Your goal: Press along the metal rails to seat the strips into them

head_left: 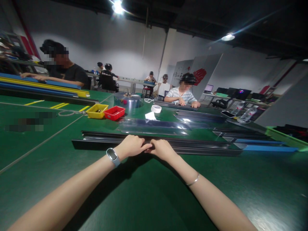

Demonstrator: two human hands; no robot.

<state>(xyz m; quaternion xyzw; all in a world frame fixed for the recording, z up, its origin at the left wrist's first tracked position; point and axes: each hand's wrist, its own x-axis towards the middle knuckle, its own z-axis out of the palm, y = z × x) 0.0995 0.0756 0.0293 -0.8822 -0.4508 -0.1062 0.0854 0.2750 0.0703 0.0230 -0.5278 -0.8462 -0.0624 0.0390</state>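
Observation:
A long black channel-shaped profile (96, 144) lies crosswise on the green table (154, 199) in front of me. My left hand (131, 146) is closed over its middle, fingers curled over the far side. Right beside it, my right hand (162, 148) grips the same profile, and the two thumbs meet at the near edge. What the fingertips touch inside the channel is hidden. Clear plastic strips (154, 125) lie just beyond the profile.
A yellow bin (97, 111) and a red bin (115, 113) stand beyond the profile, near a roll of white tape (156, 109) and a round metal object (128, 100). More profiles (264, 147) lie at the right. Co-workers sit across and at the left.

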